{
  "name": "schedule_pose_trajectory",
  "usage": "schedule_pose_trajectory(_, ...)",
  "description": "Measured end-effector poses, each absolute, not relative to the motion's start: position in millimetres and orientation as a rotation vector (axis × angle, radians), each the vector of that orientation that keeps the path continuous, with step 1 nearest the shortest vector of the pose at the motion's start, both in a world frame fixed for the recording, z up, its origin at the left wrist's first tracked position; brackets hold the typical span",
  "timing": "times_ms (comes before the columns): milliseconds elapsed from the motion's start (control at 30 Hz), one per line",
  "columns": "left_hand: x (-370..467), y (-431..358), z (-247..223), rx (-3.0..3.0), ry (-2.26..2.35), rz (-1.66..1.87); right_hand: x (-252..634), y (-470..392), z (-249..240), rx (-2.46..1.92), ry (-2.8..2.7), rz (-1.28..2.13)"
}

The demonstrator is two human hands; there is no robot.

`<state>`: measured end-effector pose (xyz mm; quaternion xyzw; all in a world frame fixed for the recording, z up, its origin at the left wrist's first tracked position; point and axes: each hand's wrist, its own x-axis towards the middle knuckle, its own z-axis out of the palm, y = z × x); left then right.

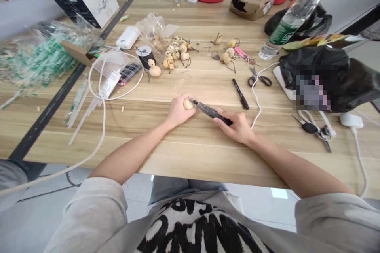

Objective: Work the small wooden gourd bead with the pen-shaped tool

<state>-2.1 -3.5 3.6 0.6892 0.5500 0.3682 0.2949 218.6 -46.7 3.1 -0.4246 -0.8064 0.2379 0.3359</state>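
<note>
A small pale gourd is gripped in my left hand, with its rounded end showing above the fingers. My right hand is wrapped around a dark, slim handheld tool. The tool's narrow tip meets or nearly meets the gourd; its exact kind is unclear. Beyond my hands lies a cluster of little gourds, several with drawn faces and black cords. One more gourd with a face sits beside a spool of black cord. A black marker pen lies to the right of the tool.
Black scissors, a white cable, a water bottle and a black plastic bag occupy the right. At left are a compartment box, a looping white cord, wrapped green-white items and a carton.
</note>
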Motion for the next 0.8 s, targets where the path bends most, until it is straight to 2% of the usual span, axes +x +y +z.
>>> schedule_pose_trajectory(800,-2.2,-2.8,3.9,1.824,1.436,1.001,217.9,-46.7,3.8,-1.092,-2.104,0.622)
